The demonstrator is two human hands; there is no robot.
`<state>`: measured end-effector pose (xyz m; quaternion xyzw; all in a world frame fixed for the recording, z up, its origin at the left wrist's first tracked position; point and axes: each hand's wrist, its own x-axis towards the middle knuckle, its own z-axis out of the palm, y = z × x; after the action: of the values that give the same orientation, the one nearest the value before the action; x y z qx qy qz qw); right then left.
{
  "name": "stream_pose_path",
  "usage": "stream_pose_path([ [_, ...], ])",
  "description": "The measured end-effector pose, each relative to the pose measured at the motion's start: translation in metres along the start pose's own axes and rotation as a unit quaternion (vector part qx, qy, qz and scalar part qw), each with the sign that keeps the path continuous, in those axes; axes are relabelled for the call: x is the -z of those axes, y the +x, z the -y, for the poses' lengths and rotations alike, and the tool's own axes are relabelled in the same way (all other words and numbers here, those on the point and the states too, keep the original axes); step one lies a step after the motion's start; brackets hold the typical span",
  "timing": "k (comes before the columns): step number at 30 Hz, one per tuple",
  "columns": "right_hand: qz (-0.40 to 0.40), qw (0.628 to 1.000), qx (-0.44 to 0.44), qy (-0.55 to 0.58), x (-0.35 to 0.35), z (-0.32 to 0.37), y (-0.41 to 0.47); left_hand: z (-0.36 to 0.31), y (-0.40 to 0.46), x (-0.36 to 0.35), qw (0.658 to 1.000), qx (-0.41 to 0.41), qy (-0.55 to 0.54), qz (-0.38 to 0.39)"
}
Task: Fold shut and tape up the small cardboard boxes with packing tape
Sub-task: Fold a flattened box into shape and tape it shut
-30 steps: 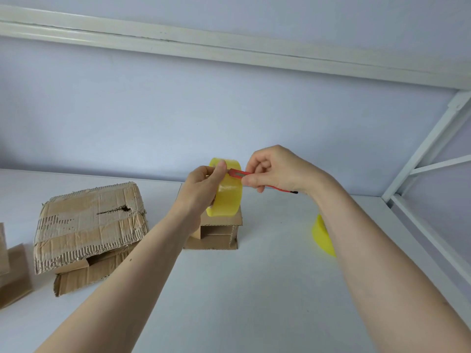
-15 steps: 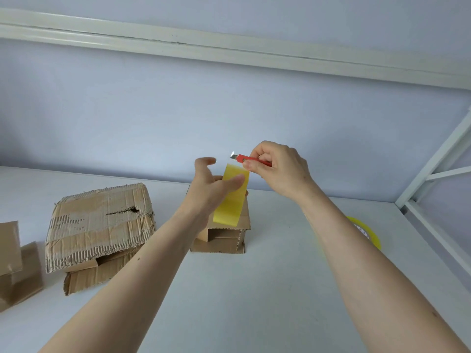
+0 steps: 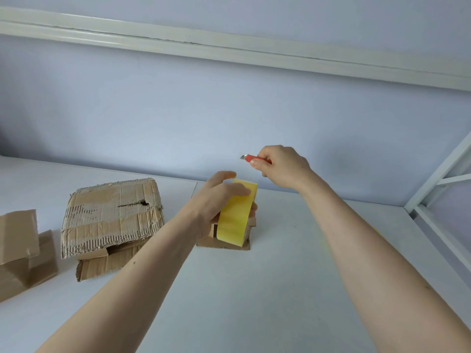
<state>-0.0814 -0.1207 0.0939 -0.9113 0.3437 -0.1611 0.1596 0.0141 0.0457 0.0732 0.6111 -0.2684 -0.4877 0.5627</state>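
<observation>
A left hand (image 3: 216,197) pinches a yellow tape strip (image 3: 235,215) hanging lengthwise, near-vertical, before a small box (image 3: 224,244). The right hand (image 3: 280,165) grips a red knife (image 3: 251,158), blade pointing left, above a white table (image 3: 280,289) against a pale blue wall (image 3: 229,110).

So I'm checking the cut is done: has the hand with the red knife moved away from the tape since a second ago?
Yes. The right hand with the knife has lifted up and right, clear of the tape strip over the small box.

A plain packing spot, home or workroom unclear: a bare white tabletop (image 3: 280,289) against a pale wall (image 3: 229,110), worn cardboard boxes (image 3: 112,215) left of the left hand (image 3: 216,200), white metal frame (image 3: 433,184) to the right.
</observation>
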Motion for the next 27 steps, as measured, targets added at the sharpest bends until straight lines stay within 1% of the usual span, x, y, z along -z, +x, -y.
stream_pose_path([
  [4,-0.047,0.998,-0.018,0.042,0.003,-0.003,0.008,0.013,-0.01,0.0,0.999,0.037,0.003,0.026],
  [8,0.024,1.0,-0.013,0.004,-0.014,-0.005,0.017,0.029,-0.013,-0.004,0.995,0.08,0.009,0.051],
  [10,0.037,0.999,-0.028,-0.018,-0.02,-0.01,0.023,0.035,-0.012,-0.003,0.993,0.107,-0.005,0.052],
  [13,0.032,0.998,-0.047,-0.021,-0.022,-0.019,0.035,0.045,-0.01,0.0,0.979,0.189,-0.044,0.062],
  [15,0.062,0.997,-0.045,-0.033,-0.029,-0.021,0.042,0.054,-0.006,0.001,0.971,0.224,-0.062,0.056],
  [18,0.103,0.993,-0.046,-0.046,-0.049,-0.027,0.052,0.065,0.003,0.002,0.966,0.244,-0.065,0.046],
  [27,0.122,0.989,-0.045,-0.072,-0.082,-0.044,0.071,0.071,0.021,0.003,0.955,0.279,-0.094,0.046],
])
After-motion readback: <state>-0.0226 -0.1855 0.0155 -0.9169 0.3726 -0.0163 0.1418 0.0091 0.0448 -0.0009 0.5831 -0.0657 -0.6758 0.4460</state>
